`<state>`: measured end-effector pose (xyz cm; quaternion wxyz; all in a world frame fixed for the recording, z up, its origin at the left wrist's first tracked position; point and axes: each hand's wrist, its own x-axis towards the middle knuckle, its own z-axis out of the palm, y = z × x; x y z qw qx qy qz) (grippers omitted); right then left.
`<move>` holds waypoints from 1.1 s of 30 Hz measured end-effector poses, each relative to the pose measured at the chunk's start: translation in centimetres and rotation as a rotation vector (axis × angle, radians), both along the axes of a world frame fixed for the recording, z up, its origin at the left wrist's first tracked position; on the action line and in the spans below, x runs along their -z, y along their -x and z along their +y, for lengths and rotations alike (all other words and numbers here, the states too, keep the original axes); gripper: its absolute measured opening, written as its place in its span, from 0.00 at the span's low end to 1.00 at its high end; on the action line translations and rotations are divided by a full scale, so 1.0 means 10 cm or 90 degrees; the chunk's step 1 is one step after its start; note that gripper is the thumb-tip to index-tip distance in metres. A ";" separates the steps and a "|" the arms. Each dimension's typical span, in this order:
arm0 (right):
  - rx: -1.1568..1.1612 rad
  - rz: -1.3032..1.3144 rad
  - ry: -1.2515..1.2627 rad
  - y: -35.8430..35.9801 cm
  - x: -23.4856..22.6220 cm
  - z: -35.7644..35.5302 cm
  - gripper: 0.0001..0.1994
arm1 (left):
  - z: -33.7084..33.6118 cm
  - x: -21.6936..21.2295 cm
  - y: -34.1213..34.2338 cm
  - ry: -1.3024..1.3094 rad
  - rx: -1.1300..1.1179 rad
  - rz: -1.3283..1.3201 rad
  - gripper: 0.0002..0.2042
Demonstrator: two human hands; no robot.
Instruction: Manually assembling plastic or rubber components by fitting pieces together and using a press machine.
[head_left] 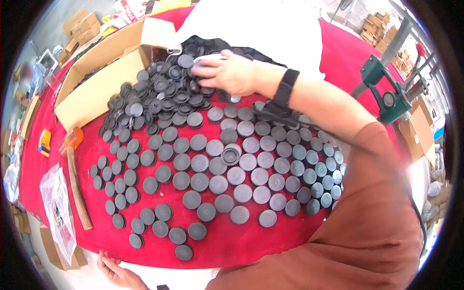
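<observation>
We had our right hand (pixel 231 73) laid flat, fingers spread, on the heap of dark round caps (pixel 164 94) in the upper middle of the frame, pinching none; the caps lay directly under the fingertips. A careless sweep could have toppled the heap onto the neat rows (pixel 241 174) below. Our left hand (pixel 116 271) rested loosely curled and empty at the red table's (pixel 159 258) lower edge.

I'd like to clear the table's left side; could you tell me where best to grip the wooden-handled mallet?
Grip the mallet around the middle of its wooden handle, coming from above on the left. It lies flat on the red table, orange head away from the person, with grey discs close on its right.
</observation>
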<state>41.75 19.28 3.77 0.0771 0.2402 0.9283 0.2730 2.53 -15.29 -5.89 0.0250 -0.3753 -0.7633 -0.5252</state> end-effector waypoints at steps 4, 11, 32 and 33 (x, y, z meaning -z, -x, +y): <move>-0.017 0.059 -0.002 0.20 -0.07 -0.03 0.24 | 0.07 -0.06 -0.15 -0.025 -0.083 -0.059 0.11; -0.217 0.056 0.014 0.74 0.04 -0.05 0.24 | 0.13 0.05 -0.09 -0.054 -0.037 -0.004 0.14; -0.190 0.194 0.175 1.40 0.16 -0.19 0.07 | 0.31 -0.05 -0.13 0.047 0.119 0.173 0.07; -0.187 0.195 0.173 1.48 0.13 -0.18 0.07 | 0.30 -0.04 -0.12 0.046 0.122 0.174 0.07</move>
